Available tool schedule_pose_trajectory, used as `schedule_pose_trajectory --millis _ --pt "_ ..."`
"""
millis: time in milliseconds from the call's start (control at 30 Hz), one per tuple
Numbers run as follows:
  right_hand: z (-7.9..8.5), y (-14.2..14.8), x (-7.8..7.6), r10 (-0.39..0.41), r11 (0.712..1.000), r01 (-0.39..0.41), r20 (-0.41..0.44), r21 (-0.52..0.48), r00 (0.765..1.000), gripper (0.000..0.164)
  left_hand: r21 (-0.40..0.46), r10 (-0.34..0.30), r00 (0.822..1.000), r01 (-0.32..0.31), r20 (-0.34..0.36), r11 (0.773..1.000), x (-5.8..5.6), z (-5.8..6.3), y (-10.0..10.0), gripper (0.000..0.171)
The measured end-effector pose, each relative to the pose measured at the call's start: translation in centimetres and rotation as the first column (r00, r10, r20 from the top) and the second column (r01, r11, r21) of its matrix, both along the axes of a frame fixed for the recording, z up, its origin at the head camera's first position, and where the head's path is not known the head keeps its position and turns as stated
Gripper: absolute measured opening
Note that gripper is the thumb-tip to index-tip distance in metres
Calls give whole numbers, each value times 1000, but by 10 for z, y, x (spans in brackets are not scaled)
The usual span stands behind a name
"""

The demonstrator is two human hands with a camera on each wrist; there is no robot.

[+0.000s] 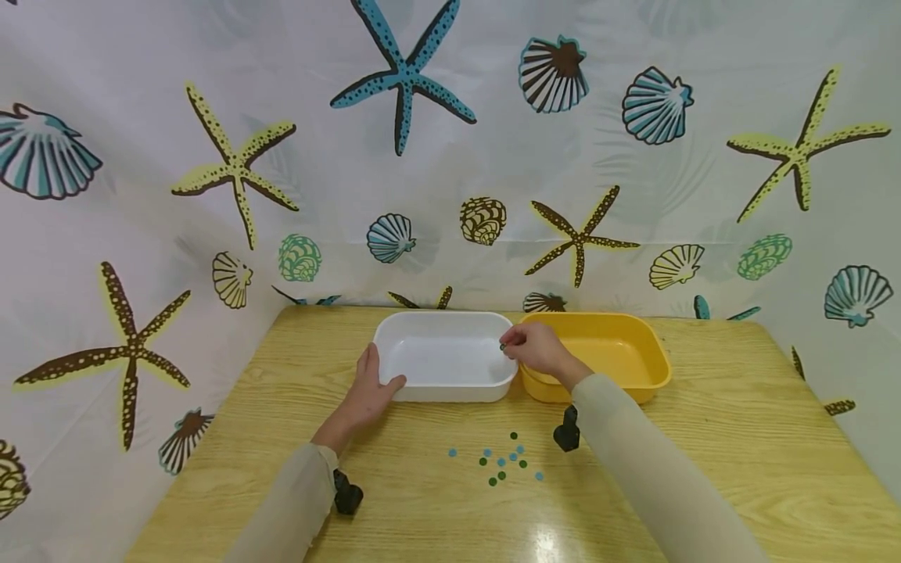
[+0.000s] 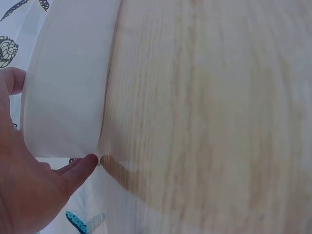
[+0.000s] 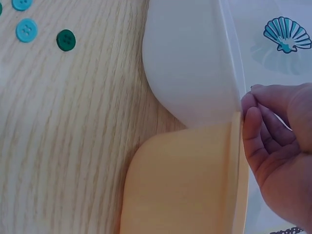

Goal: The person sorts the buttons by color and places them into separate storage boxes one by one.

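A white plastic tub (image 1: 445, 393) stands at the back of the table. At its left front corner, my left hand (image 1: 368, 389) grips it, thumb over the front rim and fingers along the left end. In the left wrist view a fingertip (image 2: 90, 160) reaches down near the tub's base. Over the tub's right end, my right hand (image 1: 536, 348) pinches a small dark button (image 1: 503, 346) between thumb and fingertips. The button is mostly hidden by the fingers in the right wrist view. Beside the white tub stands a yellow tub (image 1: 655, 383), partly behind my right hand.
Several light blue buttons (image 3: 26, 30) and dark green buttons (image 3: 66, 40) lie scattered on the wooden table (image 1: 732, 438) in front of the tubs. A white cloth (image 1: 450, 172) printed with shells and starfish hangs behind and along both sides.
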State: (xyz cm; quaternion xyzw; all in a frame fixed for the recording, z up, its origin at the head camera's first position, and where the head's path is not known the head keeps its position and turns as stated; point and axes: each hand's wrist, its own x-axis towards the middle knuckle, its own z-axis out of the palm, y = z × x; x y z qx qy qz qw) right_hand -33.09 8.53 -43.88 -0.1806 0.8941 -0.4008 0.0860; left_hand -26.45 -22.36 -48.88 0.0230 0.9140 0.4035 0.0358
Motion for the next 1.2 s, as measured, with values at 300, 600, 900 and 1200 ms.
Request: schedule_pose_trajectory --millis 300,600,900,1200 --pt "-1 -5 -7 -18 999 18 -14 37 1000 15 7 -12 1000 12 9 1000 -1 -1 -2 89" --pt "-5 -8 -7 -47 998 48 -36 35 998 17 20 -9 1000 9 14 1000 -2 -4 -2 90" --pt "1 0 4 -26 999 27 -24 26 999 22 11 -11 1000 10 16 1000 -2 -4 -1 90" --pt "7 15 20 10 1000 -9 -77 1 997 18 -2 -17 1000 17 16 1000 -1 -3 -2 92"
